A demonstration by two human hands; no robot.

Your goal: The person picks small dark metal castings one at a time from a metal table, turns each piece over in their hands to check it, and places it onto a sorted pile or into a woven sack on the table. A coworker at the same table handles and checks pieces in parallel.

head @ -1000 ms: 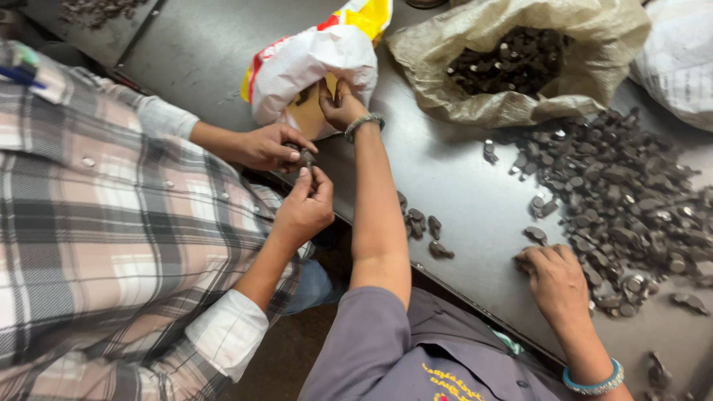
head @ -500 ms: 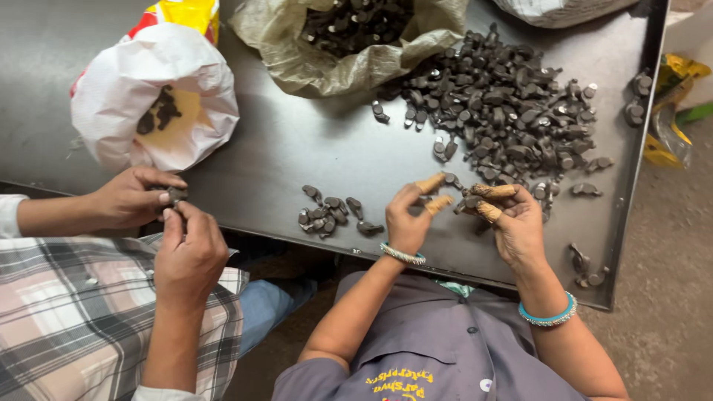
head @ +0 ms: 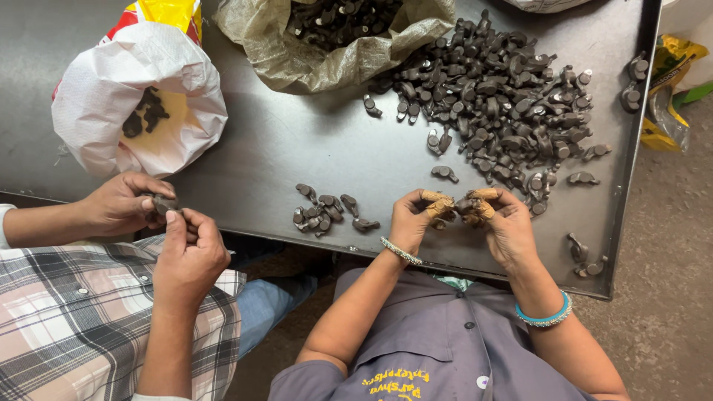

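Observation:
My left hand [head: 411, 221] and my right hand [head: 507, 225] meet over the near edge of the grey metal table [head: 297, 148]. Tan covers sit on my fingertips. Between them they pinch a small dark metal part [head: 464, 205]. A small cluster of the same parts [head: 327, 214] lies just left of my left hand. A large heap of parts [head: 497, 96] spreads behind my hands to the right.
A co-worker in a checked shirt sits at the left, both hands [head: 160, 223] on a dark part. A white bag [head: 137, 104] with a few parts stands behind them. A tan sack [head: 334, 44] full of parts lies at the back. The table's raised rim [head: 631, 186] runs down the right.
My left hand came back from the white bag and my right hand left the heap; both now meet on one part. The view has shifted right.

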